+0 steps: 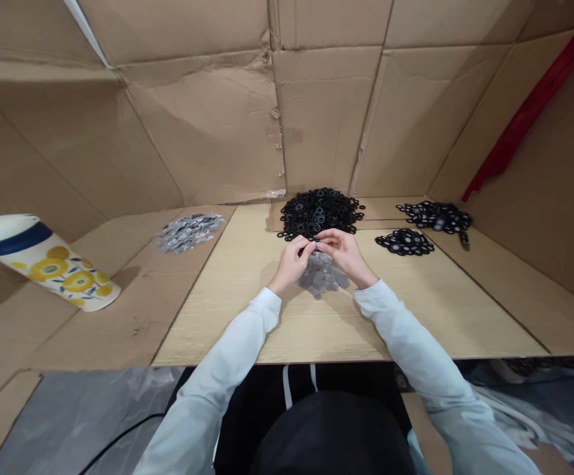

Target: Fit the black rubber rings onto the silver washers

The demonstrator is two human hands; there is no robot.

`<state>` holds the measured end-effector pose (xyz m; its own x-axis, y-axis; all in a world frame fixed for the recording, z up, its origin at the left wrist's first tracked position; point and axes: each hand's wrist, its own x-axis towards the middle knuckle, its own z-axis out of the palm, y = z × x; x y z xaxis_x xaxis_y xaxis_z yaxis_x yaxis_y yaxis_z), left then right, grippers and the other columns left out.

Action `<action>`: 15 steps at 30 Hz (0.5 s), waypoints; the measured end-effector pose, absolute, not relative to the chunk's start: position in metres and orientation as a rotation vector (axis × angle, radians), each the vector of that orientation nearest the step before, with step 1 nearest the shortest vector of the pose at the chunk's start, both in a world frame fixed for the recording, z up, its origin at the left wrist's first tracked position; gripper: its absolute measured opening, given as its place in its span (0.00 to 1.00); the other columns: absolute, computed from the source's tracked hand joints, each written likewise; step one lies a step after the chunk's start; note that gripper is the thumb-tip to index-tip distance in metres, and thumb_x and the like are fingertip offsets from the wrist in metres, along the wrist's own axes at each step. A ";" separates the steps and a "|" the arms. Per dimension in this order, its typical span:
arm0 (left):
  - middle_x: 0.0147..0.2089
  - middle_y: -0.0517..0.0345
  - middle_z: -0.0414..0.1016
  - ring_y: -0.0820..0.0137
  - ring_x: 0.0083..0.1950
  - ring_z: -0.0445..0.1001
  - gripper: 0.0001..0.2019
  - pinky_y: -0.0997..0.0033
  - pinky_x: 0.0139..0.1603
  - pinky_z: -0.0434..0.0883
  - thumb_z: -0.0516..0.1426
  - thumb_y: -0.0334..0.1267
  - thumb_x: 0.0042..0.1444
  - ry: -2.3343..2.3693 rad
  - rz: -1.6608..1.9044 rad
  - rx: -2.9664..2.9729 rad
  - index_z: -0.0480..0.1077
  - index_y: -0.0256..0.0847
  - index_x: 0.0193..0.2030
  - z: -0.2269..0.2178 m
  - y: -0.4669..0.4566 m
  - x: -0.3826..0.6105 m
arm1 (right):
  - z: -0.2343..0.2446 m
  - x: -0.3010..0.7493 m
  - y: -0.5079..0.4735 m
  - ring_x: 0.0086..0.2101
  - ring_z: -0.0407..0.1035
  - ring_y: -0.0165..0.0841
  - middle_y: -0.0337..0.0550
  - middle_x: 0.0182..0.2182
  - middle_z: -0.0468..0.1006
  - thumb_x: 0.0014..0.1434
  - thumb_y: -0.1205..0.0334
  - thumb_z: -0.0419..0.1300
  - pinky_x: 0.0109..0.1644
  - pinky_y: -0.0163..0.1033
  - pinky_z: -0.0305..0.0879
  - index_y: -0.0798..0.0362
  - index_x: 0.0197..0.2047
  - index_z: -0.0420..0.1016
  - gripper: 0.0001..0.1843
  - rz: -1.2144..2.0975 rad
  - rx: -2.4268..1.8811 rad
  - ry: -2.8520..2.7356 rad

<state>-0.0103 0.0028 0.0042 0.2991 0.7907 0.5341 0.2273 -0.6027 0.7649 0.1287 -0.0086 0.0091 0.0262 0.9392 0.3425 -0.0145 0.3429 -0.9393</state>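
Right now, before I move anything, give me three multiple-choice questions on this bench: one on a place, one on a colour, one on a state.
1. Where is the pile of black rings?
A) By the left cardboard wall
B) At the far end of the pale wood board
C) At the board's near edge

2. What colour is the band on the flowered white cylinder?
A) Blue
B) Red
C) Green

3. How are the left hand and right hand placed over the pile of grey discs?
A) Wide apart
B) Flat on the discs
C) Raised, fingertips meeting

Answers:
1 B, it lies beyond the hands.
2 A, a dark blue band circles it.
3 C, the fingertips meet above the discs.
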 end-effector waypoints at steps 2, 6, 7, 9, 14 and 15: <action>0.25 0.60 0.59 0.73 0.31 0.60 0.17 0.74 0.34 0.58 0.50 0.44 0.57 0.886 1.281 2.018 0.62 0.38 0.20 0.005 0.003 -0.012 | 0.012 0.132 -0.011 0.28 0.69 0.31 0.38 0.24 0.73 0.41 0.58 0.65 0.36 0.39 0.66 0.52 0.33 0.69 0.15 0.939 -0.958 -1.401; 0.26 0.60 0.61 0.73 0.32 0.60 0.19 0.74 0.36 0.59 0.49 0.48 0.56 0.840 1.179 1.988 0.63 0.37 0.21 -0.002 0.009 -0.013 | 0.013 0.137 -0.016 0.27 0.70 0.32 0.38 0.23 0.74 0.43 0.60 0.63 0.35 0.39 0.66 0.53 0.35 0.68 0.15 0.888 -1.055 -1.518; 0.26 0.61 0.61 0.74 0.31 0.60 0.20 0.74 0.35 0.59 0.48 0.50 0.56 0.840 1.137 1.945 0.63 0.37 0.22 -0.004 0.011 -0.013 | 0.011 0.137 -0.016 0.27 0.70 0.32 0.38 0.23 0.74 0.43 0.61 0.63 0.35 0.39 0.66 0.53 0.36 0.69 0.15 0.877 -1.072 -1.545; 0.25 0.61 0.61 0.74 0.30 0.59 0.22 0.74 0.33 0.58 0.47 0.53 0.56 0.842 1.054 1.852 0.64 0.37 0.24 -0.007 0.014 -0.013 | 0.008 0.137 -0.016 0.28 0.71 0.32 0.38 0.23 0.74 0.44 0.62 0.63 0.36 0.39 0.66 0.53 0.38 0.68 0.16 0.870 -1.074 -1.597; 0.24 0.61 0.62 0.74 0.29 0.60 0.23 0.73 0.31 0.57 0.51 0.56 0.51 0.813 0.984 1.842 0.66 0.35 0.23 -0.005 0.013 -0.014 | 0.005 0.133 -0.015 0.29 0.71 0.31 0.37 0.25 0.74 0.44 0.61 0.63 0.37 0.38 0.66 0.52 0.39 0.67 0.17 1.008 -0.946 -1.539; 0.24 0.60 0.64 0.74 0.29 0.61 0.23 0.73 0.32 0.57 0.51 0.56 0.51 0.803 1.006 1.825 0.67 0.35 0.23 -0.004 0.013 -0.014 | 0.006 0.132 -0.016 0.29 0.70 0.30 0.37 0.25 0.74 0.44 0.61 0.63 0.37 0.38 0.67 0.52 0.38 0.67 0.17 1.046 -0.925 -1.485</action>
<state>-0.0140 0.0126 -0.0043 0.4638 0.8295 0.3111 0.1195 -0.4065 0.9058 0.1320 -0.0156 0.0057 -0.1521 0.9377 0.3125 0.0210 0.3192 -0.9475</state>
